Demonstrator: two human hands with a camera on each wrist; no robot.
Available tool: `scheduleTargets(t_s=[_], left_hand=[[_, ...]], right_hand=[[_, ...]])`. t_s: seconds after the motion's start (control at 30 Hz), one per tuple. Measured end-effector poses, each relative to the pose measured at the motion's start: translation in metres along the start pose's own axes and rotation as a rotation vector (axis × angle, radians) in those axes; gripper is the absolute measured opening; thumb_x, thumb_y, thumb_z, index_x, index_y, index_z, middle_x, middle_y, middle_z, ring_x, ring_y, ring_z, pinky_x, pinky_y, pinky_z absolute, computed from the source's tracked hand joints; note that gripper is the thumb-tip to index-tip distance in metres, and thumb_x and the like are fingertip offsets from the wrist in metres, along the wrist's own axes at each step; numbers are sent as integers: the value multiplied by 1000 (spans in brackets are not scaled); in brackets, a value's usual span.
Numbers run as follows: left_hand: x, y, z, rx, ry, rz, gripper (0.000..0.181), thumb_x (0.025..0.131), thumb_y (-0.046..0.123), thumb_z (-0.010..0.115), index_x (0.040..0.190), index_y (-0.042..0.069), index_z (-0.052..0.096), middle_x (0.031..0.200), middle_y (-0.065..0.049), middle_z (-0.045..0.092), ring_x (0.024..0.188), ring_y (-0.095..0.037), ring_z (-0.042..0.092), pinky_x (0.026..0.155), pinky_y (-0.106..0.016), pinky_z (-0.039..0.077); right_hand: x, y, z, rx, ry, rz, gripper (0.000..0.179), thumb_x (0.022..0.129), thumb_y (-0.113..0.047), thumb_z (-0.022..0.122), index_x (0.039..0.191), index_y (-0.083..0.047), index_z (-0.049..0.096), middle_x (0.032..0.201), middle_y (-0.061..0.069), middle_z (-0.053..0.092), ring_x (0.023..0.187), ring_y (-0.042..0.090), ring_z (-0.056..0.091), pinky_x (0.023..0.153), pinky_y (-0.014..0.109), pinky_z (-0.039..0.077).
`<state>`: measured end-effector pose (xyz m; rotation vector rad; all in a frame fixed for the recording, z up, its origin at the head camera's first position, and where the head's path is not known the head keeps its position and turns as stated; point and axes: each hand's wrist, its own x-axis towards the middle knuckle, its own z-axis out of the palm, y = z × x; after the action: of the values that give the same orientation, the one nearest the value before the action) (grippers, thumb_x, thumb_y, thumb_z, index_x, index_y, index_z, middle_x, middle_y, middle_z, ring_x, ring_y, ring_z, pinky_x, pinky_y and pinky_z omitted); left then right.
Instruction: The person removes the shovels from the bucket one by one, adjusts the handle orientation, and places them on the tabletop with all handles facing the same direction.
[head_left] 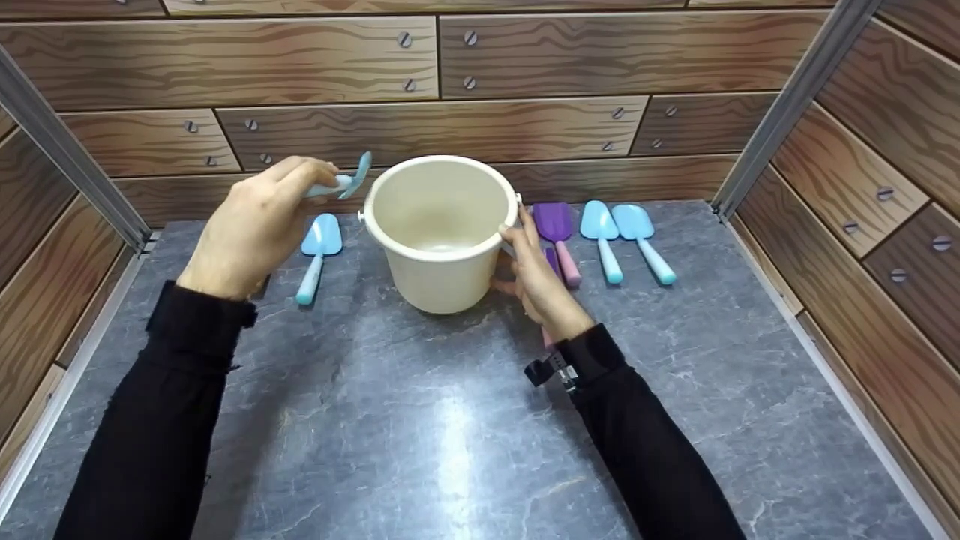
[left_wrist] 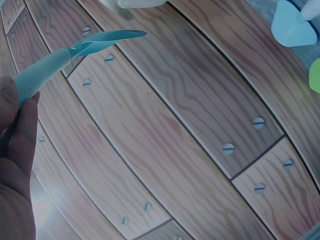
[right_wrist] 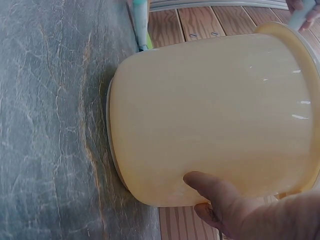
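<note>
My left hand [head_left: 259,217] is raised to the left of a cream bucket [head_left: 442,281]. It grips the handle of a light-blue toy shovel [left_wrist: 45,75], whose blade shows edge-on and points toward the bucket's rim. Upright on the grey surface, the bucket shows nothing inside in the head view. My right hand [head_left: 540,281] holds the bucket's right side, its fingers spread around the outer wall. In the right wrist view, fingertips [right_wrist: 197,181] press on the wall. Most of that hand lies outside that view.
One blue shovel [head_left: 322,236] lies left of the bucket. To the right lie a purple shovel [head_left: 553,221] with a pink handle, another partly behind my hand, and two blue shovels [head_left: 598,221]. Something green [left_wrist: 315,76] shows at the left wrist view's edge. Wood-patterned walls [head_left: 322,64] enclose the surface.
</note>
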<state>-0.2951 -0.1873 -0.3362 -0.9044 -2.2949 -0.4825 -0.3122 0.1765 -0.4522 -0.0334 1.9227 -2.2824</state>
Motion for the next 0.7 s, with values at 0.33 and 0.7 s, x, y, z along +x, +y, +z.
scheduleTargets(t_s=[0.33, 0.7], left_hand=[[-22, -17, -3, 27, -14, -35, 42, 97, -28, 62, 125, 0, 74, 140, -17, 83, 129, -41, 82, 105, -54, 71], [-43, -24, 6, 12, -20, -47, 37, 98, -27, 70, 123, -1, 75, 135, -18, 84, 120, -41, 86, 99, -51, 73]], right_hand=[[0, -1, 2, 9, 3, -5, 94, 114, -44, 50, 190, -35, -4, 200, 14, 2, 183, 55, 14, 138, 84, 34], [1, 1, 2, 10, 7, -4, 93, 114, -44, 50, 190, -36, -2, 200, 19, 3, 182, 57, 14, 138, 85, 34]])
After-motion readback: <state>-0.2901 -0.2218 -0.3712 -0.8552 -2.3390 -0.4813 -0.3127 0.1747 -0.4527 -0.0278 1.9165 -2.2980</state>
